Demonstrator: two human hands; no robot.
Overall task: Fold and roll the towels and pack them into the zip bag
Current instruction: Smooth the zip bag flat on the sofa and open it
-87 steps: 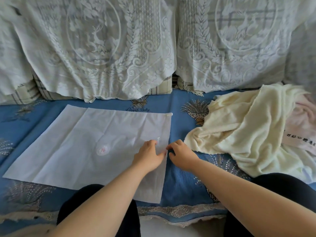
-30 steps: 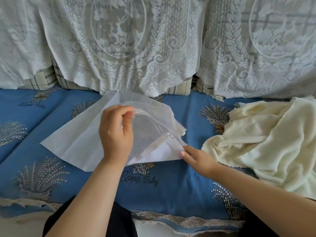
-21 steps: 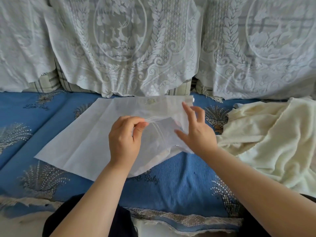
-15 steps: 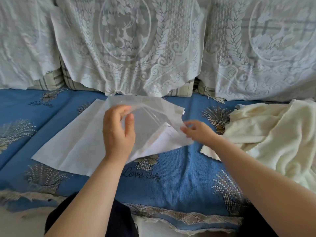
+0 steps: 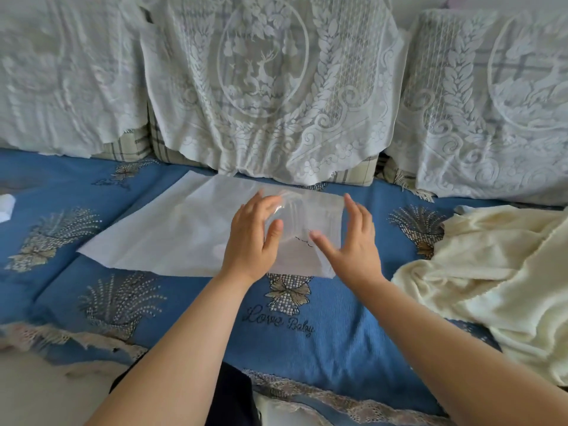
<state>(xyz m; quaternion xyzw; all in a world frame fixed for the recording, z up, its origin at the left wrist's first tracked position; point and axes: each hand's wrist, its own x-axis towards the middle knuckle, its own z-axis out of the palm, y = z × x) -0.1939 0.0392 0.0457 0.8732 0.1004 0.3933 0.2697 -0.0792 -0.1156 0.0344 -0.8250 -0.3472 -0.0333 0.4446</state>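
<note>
The zip bag (image 5: 190, 232) lay flat on the blue sofa seat (image 5: 322, 327), its far edge close beneath the lace cover (image 5: 270, 96) draped over the middle back cushion. It was a pale, frosted bag, and its open end faced the towel side; there the upper layer stood lifted a little off the lower one, showing a clear glossy patch.

The left hand (image 5: 250, 238) was at that open end, over the bag, with fingers straight and held close together and the thumb set apart. Its fingertips reached the raised clear layer; whether they gripped it or only touched it could not be told. The right hand (image 5: 353, 241) hovered just beside the same end, fingers spread and fairly straight, holding nothing. Its thumb pointed in over the bag. The two hands faced one another across the bag's mouth, apart and not touching.

The cream towel (image 5: 491, 272) lay in a loose, unfolded heap on the seat, beside the bag's open end and apart from it. No towel was inside the bag.

Printed sheaf patterns and the words "Love Baby" (image 5: 278, 321) showed on the seat on the near side of the bag. A small white object (image 5: 6, 207) sat at the seat's edge, well apart from the bag's closed end; its nature could not be made out.
</note>
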